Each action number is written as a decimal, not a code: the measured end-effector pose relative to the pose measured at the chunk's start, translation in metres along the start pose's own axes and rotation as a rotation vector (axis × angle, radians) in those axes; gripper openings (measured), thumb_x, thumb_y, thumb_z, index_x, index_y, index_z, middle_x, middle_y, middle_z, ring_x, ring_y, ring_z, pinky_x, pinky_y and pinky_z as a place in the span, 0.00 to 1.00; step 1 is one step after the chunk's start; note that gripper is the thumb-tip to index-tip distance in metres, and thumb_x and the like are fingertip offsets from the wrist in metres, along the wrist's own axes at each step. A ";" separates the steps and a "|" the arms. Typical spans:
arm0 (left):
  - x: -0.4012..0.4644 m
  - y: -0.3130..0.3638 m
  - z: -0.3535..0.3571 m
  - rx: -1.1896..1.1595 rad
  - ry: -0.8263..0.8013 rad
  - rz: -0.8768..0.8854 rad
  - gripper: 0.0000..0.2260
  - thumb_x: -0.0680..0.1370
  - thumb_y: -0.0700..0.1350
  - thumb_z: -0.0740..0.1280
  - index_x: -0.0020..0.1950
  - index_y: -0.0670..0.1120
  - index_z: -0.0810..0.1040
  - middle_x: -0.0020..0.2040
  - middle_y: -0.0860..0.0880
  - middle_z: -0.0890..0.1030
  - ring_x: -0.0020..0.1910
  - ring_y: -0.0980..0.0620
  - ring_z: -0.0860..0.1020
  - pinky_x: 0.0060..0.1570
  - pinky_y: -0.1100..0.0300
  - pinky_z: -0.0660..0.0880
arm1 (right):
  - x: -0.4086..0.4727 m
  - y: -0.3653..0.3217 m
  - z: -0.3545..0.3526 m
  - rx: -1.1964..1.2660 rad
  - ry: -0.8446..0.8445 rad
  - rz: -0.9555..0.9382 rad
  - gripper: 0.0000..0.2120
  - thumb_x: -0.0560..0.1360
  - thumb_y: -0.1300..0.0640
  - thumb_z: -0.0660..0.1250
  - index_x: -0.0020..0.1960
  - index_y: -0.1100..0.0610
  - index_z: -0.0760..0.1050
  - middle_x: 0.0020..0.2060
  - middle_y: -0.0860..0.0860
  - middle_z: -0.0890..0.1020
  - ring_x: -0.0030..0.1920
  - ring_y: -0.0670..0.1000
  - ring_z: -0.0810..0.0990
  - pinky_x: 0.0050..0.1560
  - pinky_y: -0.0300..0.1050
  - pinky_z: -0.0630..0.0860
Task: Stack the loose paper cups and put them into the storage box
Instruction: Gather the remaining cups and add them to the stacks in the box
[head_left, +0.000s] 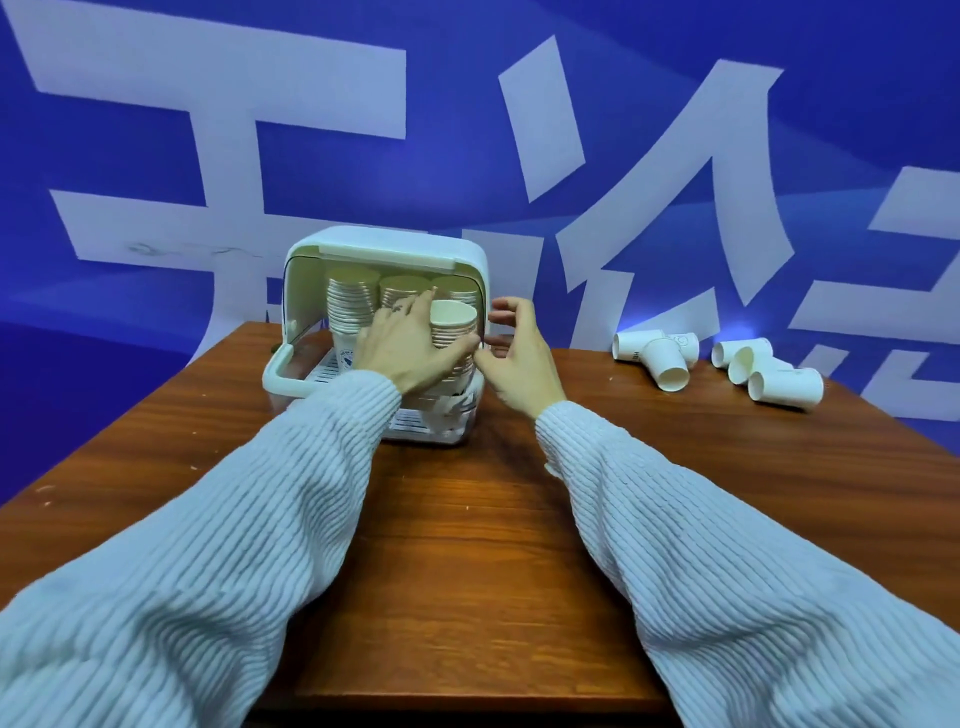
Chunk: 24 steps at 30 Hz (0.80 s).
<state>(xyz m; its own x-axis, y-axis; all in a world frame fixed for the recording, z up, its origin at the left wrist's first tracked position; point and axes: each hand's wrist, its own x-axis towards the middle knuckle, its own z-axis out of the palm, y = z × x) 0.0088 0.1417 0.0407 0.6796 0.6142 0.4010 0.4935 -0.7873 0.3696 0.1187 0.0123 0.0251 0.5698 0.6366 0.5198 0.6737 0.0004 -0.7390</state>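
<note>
A white storage box (395, 247) with its front open stands at the far middle of the wooden table (467, 519). Inside it stand three tall stacks of paper cups (350, 306). A shorter cup stack (453, 325) stands at the box's front right. My left hand (405, 348) is wrapped around that stack from the left. My right hand (514, 353) hovers just right of it, fingers spread, thumb near the stack's side. Several loose white paper cups (670, 364) lie on their sides at the table's far right.
A blue wall with large white characters (649, 208) rises right behind the table. The box's white handle bar (283, 376) juts out at its front left. The table's wooden surface stretches between my forearms in pale ribbed sleeves.
</note>
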 end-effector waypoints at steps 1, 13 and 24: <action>0.002 -0.001 -0.001 0.037 -0.013 -0.002 0.45 0.74 0.76 0.56 0.82 0.48 0.57 0.81 0.44 0.61 0.76 0.38 0.64 0.73 0.38 0.64 | -0.001 0.003 -0.002 0.006 0.002 0.017 0.27 0.77 0.59 0.72 0.71 0.51 0.65 0.60 0.46 0.76 0.55 0.47 0.81 0.58 0.47 0.80; -0.050 0.105 0.073 -0.201 0.320 0.483 0.20 0.75 0.51 0.66 0.66 0.46 0.76 0.61 0.46 0.79 0.62 0.44 0.74 0.61 0.46 0.72 | -0.025 0.071 -0.077 -0.017 0.187 0.225 0.24 0.78 0.64 0.68 0.70 0.50 0.71 0.59 0.47 0.79 0.58 0.48 0.81 0.64 0.53 0.79; -0.046 0.181 0.164 -0.514 -0.004 0.261 0.20 0.79 0.50 0.67 0.71 0.51 0.72 0.67 0.52 0.74 0.67 0.52 0.71 0.66 0.51 0.72 | -0.044 0.151 -0.160 -0.217 0.271 0.390 0.23 0.76 0.57 0.66 0.70 0.45 0.72 0.63 0.46 0.78 0.58 0.48 0.79 0.64 0.53 0.77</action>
<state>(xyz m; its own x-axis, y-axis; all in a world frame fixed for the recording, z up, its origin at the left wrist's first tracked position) 0.1554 -0.0376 -0.0483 0.7463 0.4021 0.5304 -0.0171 -0.7851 0.6191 0.2712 -0.1391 -0.0406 0.8798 0.3348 0.3375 0.4530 -0.3753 -0.8086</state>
